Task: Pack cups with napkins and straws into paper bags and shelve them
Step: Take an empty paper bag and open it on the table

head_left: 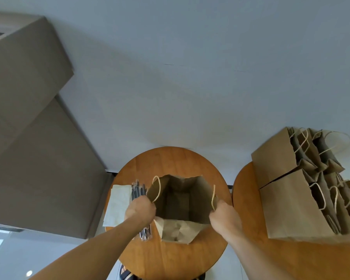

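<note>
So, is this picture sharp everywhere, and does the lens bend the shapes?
Head view: the table looks stretched into an oval, probably by the wide lens; the straws beside the left hand are smeared by blur, while the paper bag is fairly sharp; the light is soft, with no strong glare.

Your 1 head-worn wide-angle camera looks forward and steeply down on the round table [170, 259] from close above its near edge.
</note>
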A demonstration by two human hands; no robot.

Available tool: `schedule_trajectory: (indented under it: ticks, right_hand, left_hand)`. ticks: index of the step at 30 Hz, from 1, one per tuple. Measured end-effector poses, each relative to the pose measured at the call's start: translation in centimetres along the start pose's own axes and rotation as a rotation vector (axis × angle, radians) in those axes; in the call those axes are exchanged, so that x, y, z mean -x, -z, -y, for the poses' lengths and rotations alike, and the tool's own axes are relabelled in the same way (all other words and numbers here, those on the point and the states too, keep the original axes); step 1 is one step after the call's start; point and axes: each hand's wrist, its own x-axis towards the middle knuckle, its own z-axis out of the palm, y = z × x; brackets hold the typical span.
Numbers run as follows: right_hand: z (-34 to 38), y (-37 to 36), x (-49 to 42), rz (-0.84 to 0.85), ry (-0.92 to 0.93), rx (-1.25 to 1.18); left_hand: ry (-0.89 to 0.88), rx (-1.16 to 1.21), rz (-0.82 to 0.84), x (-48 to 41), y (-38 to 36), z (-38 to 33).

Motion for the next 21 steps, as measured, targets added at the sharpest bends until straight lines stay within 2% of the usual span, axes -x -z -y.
schedule_trajectory:
  ticks: [4,9,13,15,17,21]
  right_hand:
    - [1.9,-1.0,0.6,0.051,0.084,-0.054]
    - [2.6,-0.8,0.9,0.162,0.145,-0.074]
    - [1.8,-0.4,0.8,0.307,0.173,-0.191]
    - [1.9,0.5,0.6,0.368,0.194,-0.235]
    - [2.6,1.9,0.4,0.371,0.229,-0.240]
    - [5.3,5.1,-0.3,0.207,0.324,-0.159]
  left_hand:
    - [-0.079,0.122,0.146,0.8,-1.5,-0.5]
    - [-0.193,0.031,0.204,-0.3,-0.9,0.0]
    - [-0.259,0.087,0.436,-1.1,1.0,1.0]
    - [-0.294,0.043,0.490,-1.4,2.2,1.0]
    - [-0.338,-0.023,0.441,-1.7,3.5,0.6]
    - [-0.414,-0.248,0.157,-1.7,6.5,-1.1]
